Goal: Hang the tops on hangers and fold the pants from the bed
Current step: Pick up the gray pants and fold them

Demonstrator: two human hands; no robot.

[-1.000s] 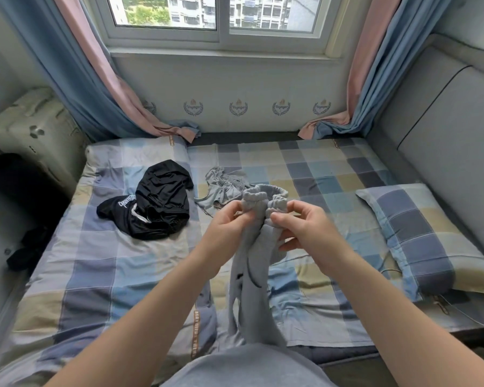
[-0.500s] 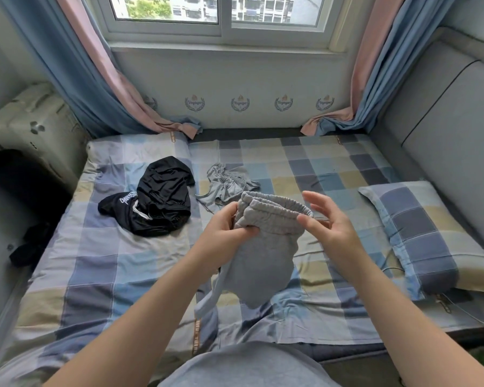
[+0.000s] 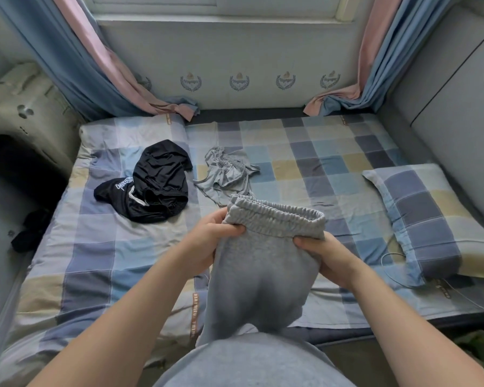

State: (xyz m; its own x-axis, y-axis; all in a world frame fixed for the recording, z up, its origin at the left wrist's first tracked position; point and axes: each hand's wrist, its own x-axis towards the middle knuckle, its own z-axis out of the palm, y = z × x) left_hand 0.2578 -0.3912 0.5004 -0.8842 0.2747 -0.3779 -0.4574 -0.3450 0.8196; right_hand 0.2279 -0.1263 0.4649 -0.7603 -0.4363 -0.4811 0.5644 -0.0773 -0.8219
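**Pants (image 3: 263, 269) held up by the waistband over the bed's near edge**

The grey pants hang between both hands above the near edge of the bed (image 3: 95, 261), waistband on top and spread wide, the legs dropping toward the person's body. The left hand (image 3: 207, 241) grips the waistband's left end with curled fingers, and the right hand (image 3: 327, 258) grips its right end the same way. A crumpled black garment (image 3: 154, 182) lies toward the left edge, with a light grey garment (image 3: 227, 171) just beside it. A pillow (image 3: 428, 216) lies along the right edge.

black garment (image 3: 154, 182) lettering too small to read, grey pants (image 3: 259, 277) legs hidden behind torso (image 3: 252, 361)
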